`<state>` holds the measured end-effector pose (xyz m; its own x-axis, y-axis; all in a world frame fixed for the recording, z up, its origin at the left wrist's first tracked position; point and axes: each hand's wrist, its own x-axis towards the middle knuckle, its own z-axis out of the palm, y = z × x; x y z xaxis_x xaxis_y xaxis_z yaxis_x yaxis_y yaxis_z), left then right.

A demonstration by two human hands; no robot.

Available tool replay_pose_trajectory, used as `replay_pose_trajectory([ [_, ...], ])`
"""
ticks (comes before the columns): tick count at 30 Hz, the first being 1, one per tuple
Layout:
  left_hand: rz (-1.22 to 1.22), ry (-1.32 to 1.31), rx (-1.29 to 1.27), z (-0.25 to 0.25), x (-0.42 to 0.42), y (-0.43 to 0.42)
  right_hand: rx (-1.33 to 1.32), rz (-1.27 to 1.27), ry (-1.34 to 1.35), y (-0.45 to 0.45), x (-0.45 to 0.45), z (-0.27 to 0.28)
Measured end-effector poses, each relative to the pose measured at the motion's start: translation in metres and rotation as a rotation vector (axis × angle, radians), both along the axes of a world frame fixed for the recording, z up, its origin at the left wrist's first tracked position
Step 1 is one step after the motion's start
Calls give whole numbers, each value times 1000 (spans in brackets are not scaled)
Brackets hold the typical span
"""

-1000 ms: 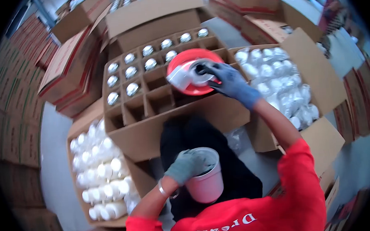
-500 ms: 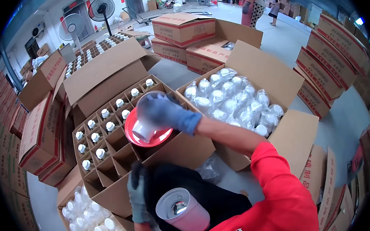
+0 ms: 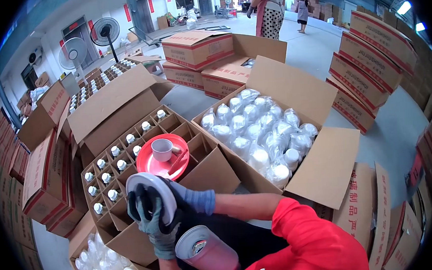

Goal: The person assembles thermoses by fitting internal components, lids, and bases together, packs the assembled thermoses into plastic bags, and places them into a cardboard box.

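A round white disc with a thick rim (image 3: 169, 203), perhaps a tape roll, is held up in front of my body. My left hand (image 3: 154, 220), in a grey-green glove, has its fingers curled over the disc's near face. Behind the disc's right edge is my right hand (image 3: 192, 198), in a dark glove with a blue cuff; it grips the disc, its fingertips mostly hidden. Just beyond sits a red basin (image 3: 143, 164) with a small white cup (image 3: 162, 149) and a red stick-like thing inside. Against my lap stands a pinkish translucent tub (image 3: 211, 254) with something shiny in it.
The basin rests on a divided carton (image 3: 223, 171) of white-capped bottles (image 3: 113, 195). To its right stands an open carton (image 3: 292, 88) of plastic-wrapped white-capped bottles. Another carton of white items (image 3: 105, 265) is at lower left. Stacked boxes (image 3: 365, 71), fans and two people are farther off.
My right hand has come back from the basin toward me, and the white disc is now between both hands. My left hand has risen to it. The cup in the basin stands more upright.
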<state>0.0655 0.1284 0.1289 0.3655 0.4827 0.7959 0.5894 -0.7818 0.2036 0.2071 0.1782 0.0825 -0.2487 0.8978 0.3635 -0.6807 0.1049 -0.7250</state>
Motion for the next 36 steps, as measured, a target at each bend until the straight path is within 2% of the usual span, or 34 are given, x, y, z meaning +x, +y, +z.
replay_pose_trajectory([
  [1, -55, 110, -27, 6, -9, -1, 100, 102, 14, -10, 12, 2],
  [3, -140, 266, -48, 10, -19, -2, -27, 226, 35, -16, 14, 2],
  [4, -188, 56, -194, -1, -21, -2, -94, 284, 47, -19, 16, 2],
  [5, -231, -156, -338, -19, -23, -1, -140, 281, -3, -35, 17, 29],
  [6, -275, -371, -477, -31, -23, -1, 76, 66, -399, -31, 23, 36],
  [7, -359, -840, -932, -40, -23, -5, 261, -177, -797, -26, 30, 44],
  [8, -537, -1127, -1047, -33, -18, -3, 478, -405, -1067, -9, 28, 26],
  [9, -508, -965, -952, -22, -18, -4, 758, -611, -1076, -20, 29, 45],
  [10, -605, -1045, -1034, -28, -24, 2, 1043, -813, -1064, -30, 31, 68],
  [13, -800, -1222, -1314, -23, -32, 3, 1616, -654, -1488, -19, 34, 69],
  [15, -849, -1154, -1407, -10, -33, -6, 1658, -558, -1627, -15, 30, 63],
  [17, -907, -1292, -1542, -2, -29, -12, 1727, -492, -1791, -17, 28, 60],
  [18, -787, -953, -1291, 0, -28, -16, 1713, -524, -1748, -16, 28, 62],
  [19, -527, -573, -978, 2, -28, -19, 1697, -555, -1705, -15, 27, 64],
  [20, -279, -340, -700, 4, -28, -23, 1681, -586, -1662, -13, 25, 65],
  [22, 52, -13, -236, 1, -24, -27, 1509, -582, -1645, -10, 16, 58],
  [23, -31, -193, -331, 10, -17, -31, 1398, -593, -1654, -10, 13, 56],
  [25, 37, -143, -269, 6, -18, -28, 1172, -612, -1653, -13, 3, 50],
  [27, 158, -120, -193, -3, -13, -27, 899, -718, -1458, -15, -11, 41],
  [28, 46, -463, -326, -16, -6, -21, 761, -765, -1355, -16, -18, 35],
  [29, -71, -809, -455, -33, 3, -12, 581, -605, -1366, -10, -25, 26],
  [30, -59, -847, -478, -39, 3, -10, 706, -762, -1140, -7, -32, 15],
  [31, -47, -885, -499, -46, 3, -8, 314, -430, -666, -2, -38, 5],
  [32, 18, -571, -284, -20, 4, -12, 38, -55, -282, -9, -35, 11],
  [33, 29, -319, -271, -13, -10, -11, -318, 214, 116, -16, -33, 17],
  [34, 42, -68, -257, -8, -23, -7, -317, 294, 151, -25, -24, 20],
  [35, 11, 9, -285, -4, -26, -7, 115, -24, -81, -35, -18, 15],
  [36, -51, 100, -252, -4, -33, -2, 69, 65, -126, -33, -11, 1],
])
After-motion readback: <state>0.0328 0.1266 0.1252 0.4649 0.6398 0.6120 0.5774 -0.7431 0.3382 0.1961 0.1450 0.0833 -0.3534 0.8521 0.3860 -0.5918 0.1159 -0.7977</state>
